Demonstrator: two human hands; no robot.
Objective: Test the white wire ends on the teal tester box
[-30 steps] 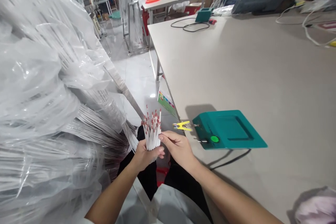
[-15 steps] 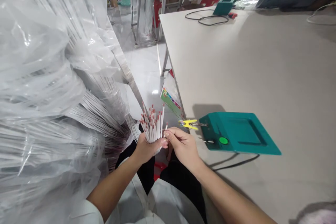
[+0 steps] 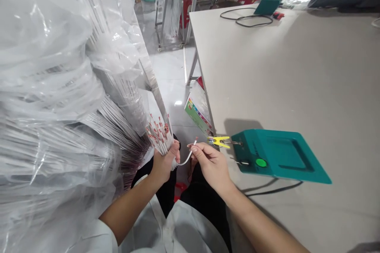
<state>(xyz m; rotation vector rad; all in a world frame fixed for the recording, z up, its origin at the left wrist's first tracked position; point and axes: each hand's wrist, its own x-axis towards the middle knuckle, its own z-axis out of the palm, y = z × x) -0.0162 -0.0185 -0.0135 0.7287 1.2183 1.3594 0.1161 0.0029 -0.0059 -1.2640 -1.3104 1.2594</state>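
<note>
My left hand is wrapped round a bundle of white cables whose reddish, copper-looking ends point up. Between thumb and fingers, my right hand pinches a single white cable near its bare end. That cable curves down from the bundle and across to the right hand. Just right of the right fingertips, a yellow clip hangs from a metal prong of a teal box with a green round button. The lower part of the bundle is hidden by my left hand.
Plastic-wrapped bundles of white cables fill the left side. The grey table spreads to the right, with another teal device and a black cord at its back. A printed green-and-white bag leans by the table's edge.
My right hand has drawn one cable out of the bundle, bending it to the right. The left hand and its bundle have shifted slightly left, and the view has turned a little.
</note>
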